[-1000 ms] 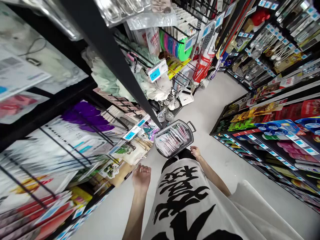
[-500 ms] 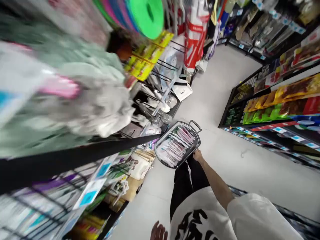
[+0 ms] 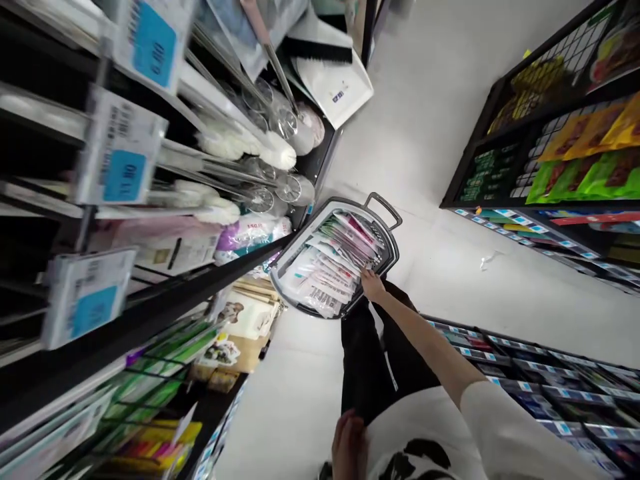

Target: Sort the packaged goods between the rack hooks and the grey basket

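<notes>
A grey and black shopping basket [image 3: 295, 303] with its handle tipped outward stands on the floor against the left shelf, in front of my legs. Flat plastic packets [image 3: 330, 267], white with pink and green parts, lie in it in overlapping rows. My right hand [image 3: 373, 287] reaches over the near rim, its fingers bent and pressed together at the edge of the packets; their tips are partly hidden. Low in the view, close to my white shirt, hangs my left hand [image 3: 350, 445], blurred and partly cut off, away from the basket. Nothing shows in it.
A rack with price tags [image 3: 125, 173] and long-handled brushes [image 3: 270, 150] crowds the left. A white dustpan [image 3: 337, 90] hangs beyond. Shelves with bagged goods [image 3: 565, 173] stand right, more shelving [image 3: 530, 380] lower right. Pale floor [image 3: 425, 133] runs between.
My view has come down nearer the basket, which appears larger. My right hand has moved from outside the rim to the packets. My left hand has shifted right and its fingers are less spread.
</notes>
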Available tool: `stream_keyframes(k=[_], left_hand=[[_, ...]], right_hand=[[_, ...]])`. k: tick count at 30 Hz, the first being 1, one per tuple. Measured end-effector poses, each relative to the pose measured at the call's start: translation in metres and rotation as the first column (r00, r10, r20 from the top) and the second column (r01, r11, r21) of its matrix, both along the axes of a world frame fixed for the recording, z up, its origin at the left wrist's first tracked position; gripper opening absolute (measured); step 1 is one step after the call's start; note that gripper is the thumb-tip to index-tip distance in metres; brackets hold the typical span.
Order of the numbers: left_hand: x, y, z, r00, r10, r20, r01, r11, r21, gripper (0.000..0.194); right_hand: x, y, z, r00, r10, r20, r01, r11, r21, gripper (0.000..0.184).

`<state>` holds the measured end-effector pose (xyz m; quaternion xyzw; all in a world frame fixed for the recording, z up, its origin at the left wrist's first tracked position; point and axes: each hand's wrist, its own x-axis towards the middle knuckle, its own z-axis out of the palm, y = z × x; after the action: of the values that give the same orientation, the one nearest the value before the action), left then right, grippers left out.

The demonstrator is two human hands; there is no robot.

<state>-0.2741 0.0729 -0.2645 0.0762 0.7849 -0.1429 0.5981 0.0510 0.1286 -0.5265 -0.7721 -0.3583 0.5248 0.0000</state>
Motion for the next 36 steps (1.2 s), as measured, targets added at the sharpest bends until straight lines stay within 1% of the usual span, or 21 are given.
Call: stream_keyframes(k=[2, 3, 4, 6, 8, 9, 10, 12, 14, 16, 18, 20, 21, 23, 25, 27, 29, 30, 32, 34, 36], left_hand=[[0.031, 0.011, -0.023, 0.979, -0.184, 0.086, 0.176, 0.98, 0.09, 0.037], [0.048, 0.023, -0.036, 0.962, -0.235, 0.136, 0.215, 0.965, 0.149, 0.035], [0.066, 0.037, -0.051, 0.96, -0.238, 0.149, 0.209, 0.96, 0.188, 0.035], [0.101, 0.07, -0.08, 0.961, -0.222, 0.165, 0.173, 0.948, 0.268, 0.043], [0.133, 0.099, -0.103, 0.971, -0.173, 0.167, 0.1, 0.921, 0.376, 0.048], [0.144, 0.109, -0.112, 0.973, -0.177, 0.151, 0.097, 0.898, 0.429, 0.05], [0.153, 0.116, -0.118, 0.97, -0.217, 0.108, 0.141, 0.869, 0.475, 0.05], [0.159, 0.121, -0.124, 0.943, -0.332, -0.023, 0.296, 0.806, 0.513, 0.043], [0.152, 0.116, -0.123, 0.893, -0.424, -0.151, 0.44, 0.754, 0.487, 0.028], [0.137, 0.107, -0.118, 0.864, -0.453, -0.218, 0.501, 0.74, 0.449, 0.018], [0.119, 0.099, -0.111, 0.835, -0.49, -0.251, 0.55, 0.724, 0.417, 0.018], [0.102, 0.092, -0.105, 0.807, -0.532, -0.256, 0.59, 0.711, 0.382, 0.022], [0.095, 0.088, -0.103, 0.795, -0.553, -0.247, 0.606, 0.708, 0.363, 0.023], [0.084, 0.081, -0.1, 0.779, -0.59, -0.214, 0.626, 0.709, 0.326, 0.025], [0.078, 0.071, -0.098, 0.766, -0.617, -0.18, 0.641, 0.709, 0.295, 0.026], [0.077, 0.061, -0.097, 0.749, -0.644, -0.157, 0.659, 0.698, 0.281, 0.027], [0.081, 0.05, -0.096, 0.73, -0.671, -0.132, 0.676, 0.679, 0.286, 0.029], [0.084, 0.045, -0.095, 0.721, -0.684, -0.114, 0.682, 0.67, 0.293, 0.03], [0.092, 0.035, -0.094, 0.706, -0.705, -0.066, 0.685, 0.656, 0.316, 0.033], [0.102, 0.026, -0.093, 0.693, -0.721, -0.014, 0.678, 0.644, 0.354, 0.034], [0.111, 0.017, -0.092, 0.679, -0.733, 0.037, 0.662, 0.633, 0.401, 0.035]], right_hand=[[-0.005, -0.007, 0.015, 0.999, 0.034, -0.003, -0.034, 0.999, 0.034, 0.065], [-0.007, -0.01, 0.025, 0.999, 0.048, -0.005, -0.048, 0.998, 0.048, 0.065], [-0.008, -0.013, 0.037, 0.998, 0.069, -0.009, -0.068, 0.995, 0.069, 0.064], [-0.013, -0.019, 0.063, 0.99, 0.139, -0.022, -0.135, 0.98, 0.149, 0.06], [-0.02, -0.026, 0.089, 0.968, 0.247, -0.039, -0.226, 0.931, 0.288, 0.056], [-0.025, -0.031, 0.101, 0.954, 0.296, -0.055, -0.257, 0.896, 0.361, 0.054], [-0.03, -0.036, 0.112, 0.937, 0.34, -0.082, -0.275, 0.86, 0.43, 0.053], [-0.038, -0.046, 0.132, 0.901, 0.409, -0.148, -0.273, 0.796, 0.54, 0.054], [-0.04, -0.053, 0.145, 0.856, 0.473, -0.209, -0.256, 0.739, 0.623, 0.056], [-0.035, -0.055, 0.149, 0.826, 0.507, -0.246, -0.225, 0.696, 0.681, 0.056], [-0.022, -0.05, 0.142, 0.859, 0.448, -0.248, -0.17, 0.706, 0.687, 0.051], [-0.005, -0.037, 0.126, 0.929, 0.317, -0.194, -0.127, 0.762, 0.635, 0.047], [0.005, -0.028, 0.115, 0.954, 0.263, -0.146, -0.127, 0.792, 0.597, 0.047], [0.021, -0.008, 0.089, 0.965, 0.257, -0.058, -0.189, 0.829, 0.527, 0.052], [0.033, 0.011, 0.061, 0.967, 0.255, 0.01, -0.236, 0.879, 0.415, 0.055], [0.037, 0.027, 0.034, 0.983, 0.184, 0.014, -0.181, 0.948, 0.261, 0.06], [0.037, 0.038, 0.012, 0.999, 0.05, -0.02, -0.047, 0.99, 0.131, 0.065], [0.037, 0.042, 0.003, 0.999, -0.009, -0.034, 0.012, 0.995, 0.095, 0.068], [0.034, 0.044, -0.01, 0.994, -0.095, -0.051, 0.099, 0.992, 0.083, 0.072], [0.033, 0.041, -0.016, 0.984, -0.167, -0.059, 0.173, 0.977, 0.121, 0.072], [0.032, 0.031, -0.017, 0.96, -0.27, -0.07, 0.279, 0.943, 0.181, 0.064]])
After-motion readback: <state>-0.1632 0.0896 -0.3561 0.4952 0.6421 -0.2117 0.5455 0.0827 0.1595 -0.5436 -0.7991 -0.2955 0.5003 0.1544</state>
